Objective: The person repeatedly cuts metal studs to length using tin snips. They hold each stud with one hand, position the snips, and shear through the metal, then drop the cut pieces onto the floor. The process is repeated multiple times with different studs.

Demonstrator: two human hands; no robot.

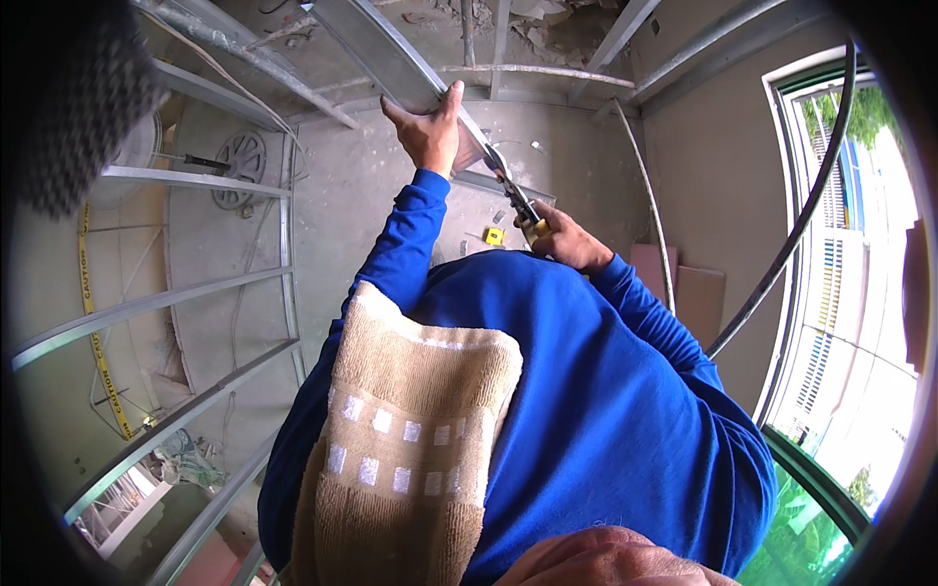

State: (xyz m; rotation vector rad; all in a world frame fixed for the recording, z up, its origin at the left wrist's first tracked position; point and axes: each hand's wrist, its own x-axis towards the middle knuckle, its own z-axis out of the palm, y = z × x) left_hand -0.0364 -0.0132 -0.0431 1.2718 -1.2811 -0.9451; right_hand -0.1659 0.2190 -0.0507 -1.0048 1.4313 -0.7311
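Observation:
My left hand (pixel 430 132) is closed around a long metal stud (pixel 381 54), with its thumb along one edge. The stud slants from the upper left down toward the middle of the view. My right hand (pixel 572 239) is wrapped round the yellow handles of a pair of tin snips (pixel 523 203). The jaws of the snips meet the near end of the stud; how far they bite into the metal is too small to tell. On the floor beyond my chest lies a yellow tape measure (pixel 494 236), left of the snips.
Metal framing (pixel 147 303) with several rails stands at my left, with yellow caution tape (pixel 90 283) beyond it. A dark hose or cable (pixel 801 234) crosses before the bright window (pixel 840 244) at right. Small metal scraps and another metal piece (pixel 508 186) lie on the floor.

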